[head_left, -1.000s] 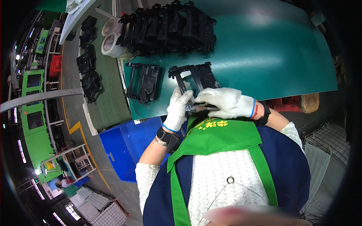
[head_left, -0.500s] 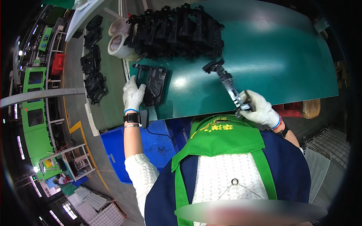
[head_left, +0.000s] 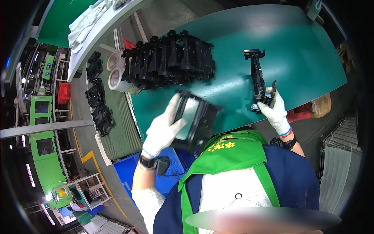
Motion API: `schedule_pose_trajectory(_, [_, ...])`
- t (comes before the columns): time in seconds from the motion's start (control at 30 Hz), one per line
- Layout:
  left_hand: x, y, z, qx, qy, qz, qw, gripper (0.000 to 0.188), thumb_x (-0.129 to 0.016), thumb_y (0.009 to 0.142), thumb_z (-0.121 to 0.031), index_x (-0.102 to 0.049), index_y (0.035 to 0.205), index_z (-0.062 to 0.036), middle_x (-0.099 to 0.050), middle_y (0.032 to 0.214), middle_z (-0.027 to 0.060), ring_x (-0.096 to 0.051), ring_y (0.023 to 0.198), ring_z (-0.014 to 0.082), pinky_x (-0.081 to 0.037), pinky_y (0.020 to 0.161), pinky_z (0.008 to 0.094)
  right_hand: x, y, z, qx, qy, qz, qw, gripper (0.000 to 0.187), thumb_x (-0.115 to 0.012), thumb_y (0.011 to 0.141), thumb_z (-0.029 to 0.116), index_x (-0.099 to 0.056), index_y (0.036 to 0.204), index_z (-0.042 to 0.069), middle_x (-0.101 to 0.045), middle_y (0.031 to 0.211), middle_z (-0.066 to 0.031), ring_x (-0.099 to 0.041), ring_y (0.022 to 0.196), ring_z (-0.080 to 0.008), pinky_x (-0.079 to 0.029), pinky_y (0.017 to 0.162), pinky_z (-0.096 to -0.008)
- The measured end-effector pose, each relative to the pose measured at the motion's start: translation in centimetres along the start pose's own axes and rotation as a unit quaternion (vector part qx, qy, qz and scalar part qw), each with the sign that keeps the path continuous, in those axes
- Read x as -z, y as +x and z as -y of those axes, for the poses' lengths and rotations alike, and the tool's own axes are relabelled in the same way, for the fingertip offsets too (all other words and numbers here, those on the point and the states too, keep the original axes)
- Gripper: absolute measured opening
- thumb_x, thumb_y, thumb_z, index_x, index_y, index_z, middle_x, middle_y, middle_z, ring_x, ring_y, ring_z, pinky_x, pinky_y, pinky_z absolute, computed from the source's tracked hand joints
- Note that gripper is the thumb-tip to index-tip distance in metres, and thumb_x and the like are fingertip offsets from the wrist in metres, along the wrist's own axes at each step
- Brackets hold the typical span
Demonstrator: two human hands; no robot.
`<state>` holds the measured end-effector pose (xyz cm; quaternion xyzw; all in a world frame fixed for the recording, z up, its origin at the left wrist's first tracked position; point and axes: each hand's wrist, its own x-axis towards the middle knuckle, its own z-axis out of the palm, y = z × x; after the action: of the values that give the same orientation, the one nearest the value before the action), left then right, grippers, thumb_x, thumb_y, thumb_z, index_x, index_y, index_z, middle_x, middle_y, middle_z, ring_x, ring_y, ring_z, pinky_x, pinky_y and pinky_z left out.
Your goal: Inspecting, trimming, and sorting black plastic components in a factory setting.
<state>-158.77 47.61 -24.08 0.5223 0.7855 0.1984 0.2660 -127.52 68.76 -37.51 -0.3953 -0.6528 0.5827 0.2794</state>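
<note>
The person's gloved left hand (head_left: 163, 130) gripped a black plastic frame (head_left: 205, 119) by its left side, tilted over the near left edge of the green desk (head_left: 304, 58). To the right, the gloved right hand (head_left: 276, 113) was closed on the near end of a narrow black part (head_left: 257, 78), a thin pointed tool (head_left: 274, 85) jutting from its grasp. A row of black frames (head_left: 167, 60) stood at the far left, beside white rolls (head_left: 116, 78).

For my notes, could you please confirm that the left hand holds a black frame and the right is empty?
The right hand isn't empty: the head view shows it holding a narrow black part. The left hand does hold a frame.
</note>
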Motion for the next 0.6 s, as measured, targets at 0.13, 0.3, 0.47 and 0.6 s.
schedule_pose_trajectory(0.13, [-1.4,7.6,-5.0,-0.018,0.075,-0.009,0.997,0.077,-0.06,0.095,-0.027,-0.032,0.16,0.0017,-0.071,0.101,0.0303,-0.072,0.094,0.0418,-0.057,0.084,0.047,0.3,2.4,-3.8,0.156,-0.08,0.037,0.984,0.052,-0.07,0.082,-0.009,-0.049,0.128,-0.002,-0.063,0.113,-0.0096,-0.064,0.101,-0.014,-0.058,0.089,-0.0324])
schedule_pose_trajectory(0.3, [-2.6,18.0,-7.0,-0.024,0.171,-0.054,0.983,0.073,-0.056,0.092,-0.024,-0.035,0.159,-0.0024,-0.073,0.095,0.0258,-0.073,0.092,0.0413,-0.058,0.081,0.051,-1.7,4.5,-1.0,0.04,0.125,0.009,0.991,0.052,-0.07,0.083,-0.008,-0.049,0.131,-0.002,-0.064,0.113,-0.0101,-0.064,0.102,-0.0151,-0.057,0.09,-0.0328])
schedule_pose_trajectory(0.47, [-3.1,24.3,-5.1,0.042,0.208,-0.09,0.973,0.072,-0.058,0.088,-0.022,-0.042,0.156,-0.0042,-0.074,0.097,0.0252,-0.074,0.093,0.0407,-0.058,0.084,0.053,-4.7,8.5,-3.5,0.057,0.054,0.007,0.997,0.051,-0.069,0.084,-0.007,-0.05,0.131,-0.003,-0.063,0.115,-0.01,-0.062,0.107,-0.0168,-0.053,0.097,-0.0327])
schedule_pose_trajectory(0.6, [-2.1,24.3,-5.2,0.07,0.173,-0.068,0.98,0.069,-0.06,0.088,-0.024,-0.048,0.152,-0.0049,-0.075,0.099,0.0245,-0.074,0.098,0.0399,-0.058,0.088,0.0519,-8.0,12.0,-3.9,0.07,0.047,0.045,0.995,0.051,-0.07,0.084,-0.005,-0.052,0.131,-0.003,-0.063,0.117,-0.0098,-0.061,0.11,-0.0179,-0.049,0.102,-0.0321])
